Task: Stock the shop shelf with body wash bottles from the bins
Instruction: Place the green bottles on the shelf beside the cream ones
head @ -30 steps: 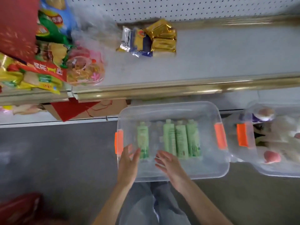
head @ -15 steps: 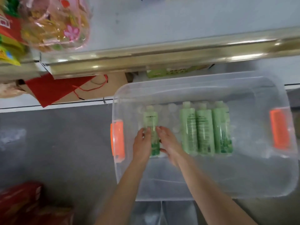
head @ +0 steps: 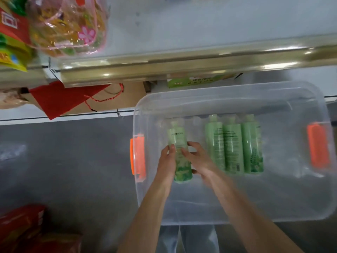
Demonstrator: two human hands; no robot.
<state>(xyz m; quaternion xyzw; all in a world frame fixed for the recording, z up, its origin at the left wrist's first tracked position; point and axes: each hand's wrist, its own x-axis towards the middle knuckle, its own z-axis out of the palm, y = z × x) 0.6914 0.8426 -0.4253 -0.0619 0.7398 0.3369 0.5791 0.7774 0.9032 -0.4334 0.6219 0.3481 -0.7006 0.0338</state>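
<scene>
Both hands inside the bin, fingers around one bottle.

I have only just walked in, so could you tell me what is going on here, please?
A person reaches into a clear bin on the floor, and the left hand and the right hand both hold one green bottle there. Three more bottles lie side by side to its right in the bin. No bottle is on the shelf above yet.

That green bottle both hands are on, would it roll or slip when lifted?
Probably stiff: the green bottle shows no dent between the left hand and right hand. Its round, glossy body looks apt to roll, maybe slippery.
</scene>
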